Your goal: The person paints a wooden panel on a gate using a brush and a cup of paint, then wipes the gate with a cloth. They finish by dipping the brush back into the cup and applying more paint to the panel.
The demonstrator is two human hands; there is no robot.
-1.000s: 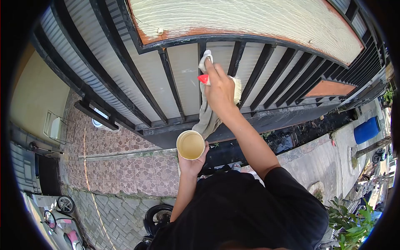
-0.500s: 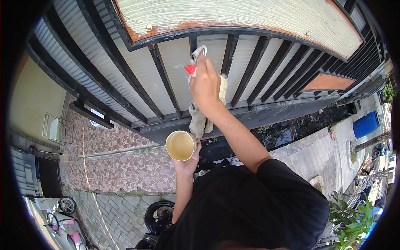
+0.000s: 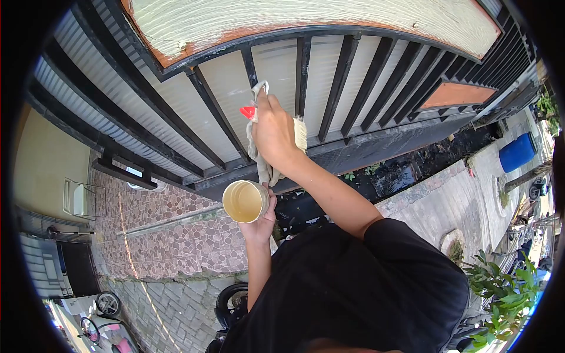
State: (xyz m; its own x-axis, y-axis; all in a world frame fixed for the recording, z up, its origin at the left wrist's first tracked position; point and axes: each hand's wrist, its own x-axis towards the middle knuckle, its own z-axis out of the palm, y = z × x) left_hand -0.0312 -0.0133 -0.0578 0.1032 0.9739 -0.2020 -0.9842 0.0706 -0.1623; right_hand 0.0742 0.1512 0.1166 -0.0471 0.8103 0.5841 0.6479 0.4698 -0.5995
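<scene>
My left hand point(image 3: 259, 228) is wrapped round a paint cup point(image 3: 243, 202) and holds it below the fence, its mouth facing me. Cream paint shows inside the cup. My right hand point(image 3: 274, 136) grips a paintbrush with a red handle end point(image 3: 248, 112) and pale bristles point(image 3: 301, 134). A greyish rag point(image 3: 259, 88) is bunched in the same hand, and its lower part hangs behind the wrist toward the cup. Both are in front of the black metal fence bars point(image 3: 302, 73). Above them runs a cream-coated board point(image 3: 318, 15) with reddish-brown edges.
An orange-brown panel point(image 3: 458, 95) is set in the fence at right. A dark, wet ditch point(image 3: 406, 176) runs along its foot. A blue barrel point(image 3: 518, 153) stands on the concrete. Stone-patterned paving point(image 3: 176, 253), a scooter point(image 3: 106, 323) and a leafy plant point(image 3: 500, 294) lie around me.
My view has shifted, so the fence and board appear further left and higher. My right hand with brush and rag sits a little lower against the bars. The cup has moved slightly left and up in view.
</scene>
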